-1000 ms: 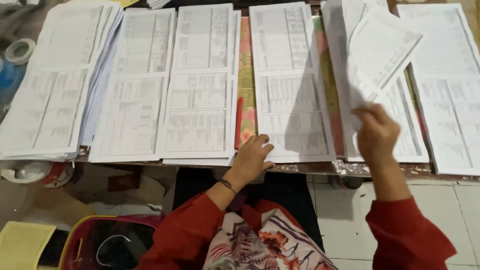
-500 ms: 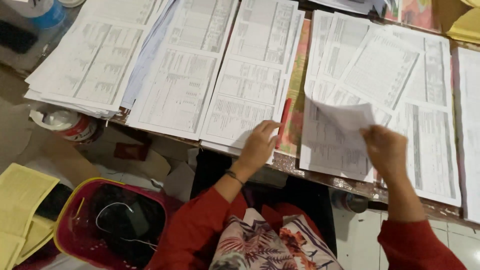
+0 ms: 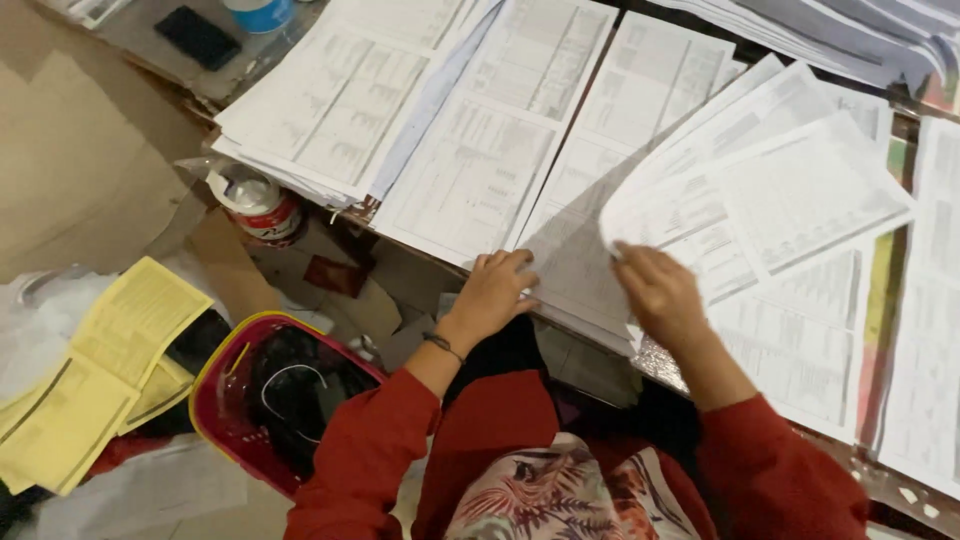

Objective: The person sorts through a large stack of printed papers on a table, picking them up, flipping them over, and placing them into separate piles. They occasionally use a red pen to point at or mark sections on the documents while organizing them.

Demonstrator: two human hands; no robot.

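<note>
Both hands are working at the desk [image 3: 250,80]. Left hand [image 3: 495,293] is pressing flat, fingers spread, on a paper stack [image 3: 575,265]; right hand [image 3: 655,290] is pinching a printed sheet [image 3: 790,190].

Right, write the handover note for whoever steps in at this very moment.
Left hand: flat on the near edge of a printed stack, holding nothing.
Right hand: grip on a loose sheet, lifted over the next stack.
Table: printed stacks side by side, further ones to the left.
Done: sheet in hand.
Left: sheet not yet laid down.
</note>
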